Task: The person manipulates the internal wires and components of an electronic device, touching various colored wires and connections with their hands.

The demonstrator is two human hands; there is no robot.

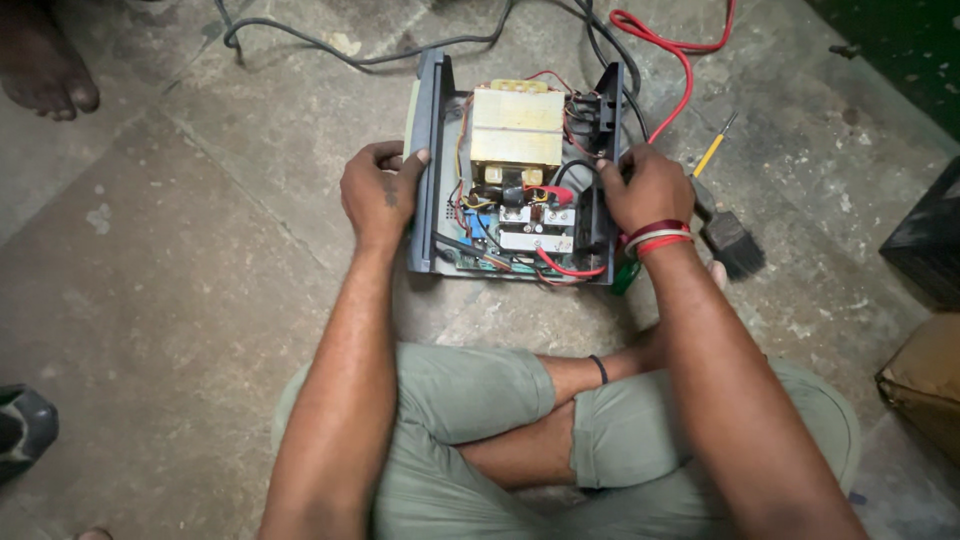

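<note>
- On the stone floor [200,300], just ahead of the person's crossed legs, sat an opened power unit [515,170], its cover off and its insides facing up.
- Inside it, a large yellowish transformer [517,125] filled the far half; a circuit board [530,235] with red, black and blue wires lay in the near half.
- Two dark end panels stood upright, one on each side of the unit.
- The left hand [378,190] was closed over the left end panel [428,160], fingers curled across its top edge and thumb on the outer face.
- The right hand [645,185] gripped the right end panel [605,180] in the same way, fingers folded over the edge; red thread bands circled that wrist.
- A red cable [680,60] and several dark cables [330,50] ran from the far end of the unit across the floor.
- Just beside the right hand lay a screwdriver with a yellow shaft [712,150], and near the right wrist a dark-bristled paintbrush [730,240].
- A green object showed partly under the right wrist, too hidden to tell what it was.
- Well apart, another person's bare foot [45,70] rested at the upper left, a dark rounded object [22,425] sat at the left edge, and a dark box [925,240] and a brown cardboard box [925,380] stood at the right edge.
</note>
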